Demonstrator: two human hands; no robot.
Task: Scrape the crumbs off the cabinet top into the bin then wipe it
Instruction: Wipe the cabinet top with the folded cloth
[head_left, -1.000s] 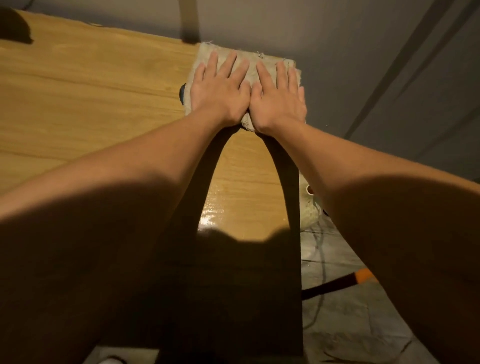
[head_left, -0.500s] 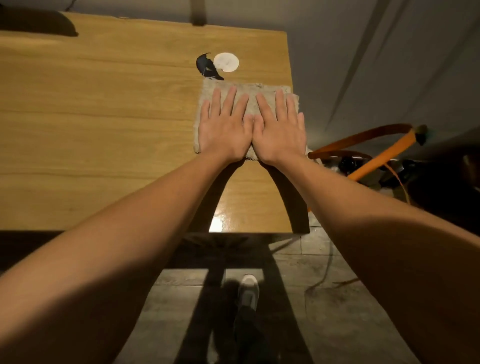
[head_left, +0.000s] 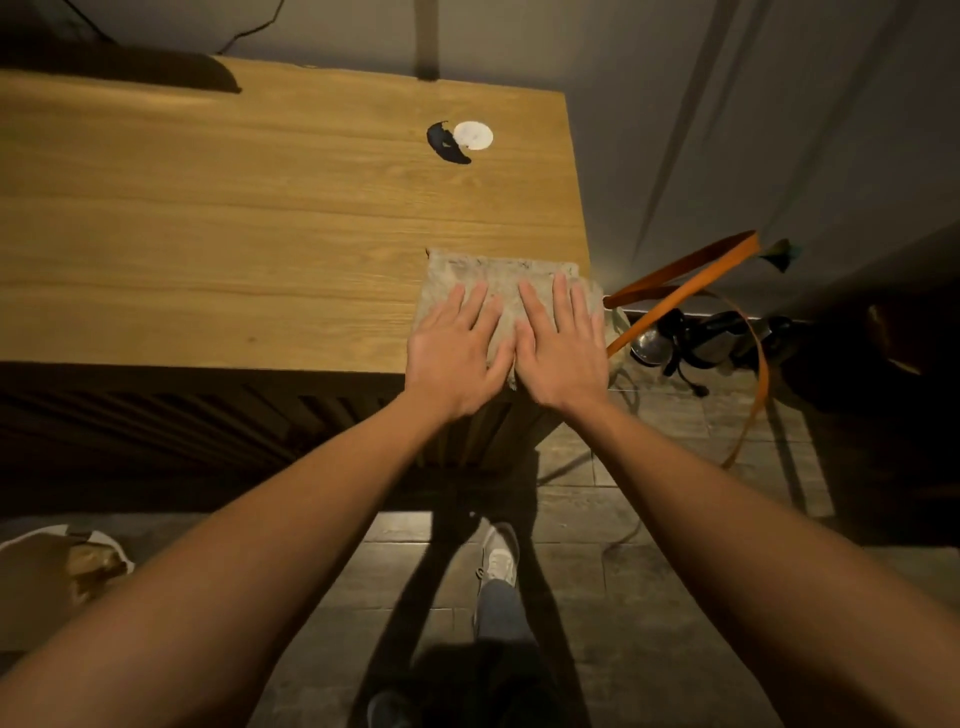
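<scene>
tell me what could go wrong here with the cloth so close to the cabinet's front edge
The beige rag under the left hand and right hand already overhangs the wooden cabinet top's near right corner, so it may slip off, dropping any dirt on the tiled floor.

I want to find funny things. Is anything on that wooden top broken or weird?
Yes. The light wooden cabinet top has a round cable hole toward the back, and its white round cap sits shifted aside, leaving a dark crescent gap. The grey-beige wiping cloth, under both flat hands, overhangs the front right corner.
</scene>
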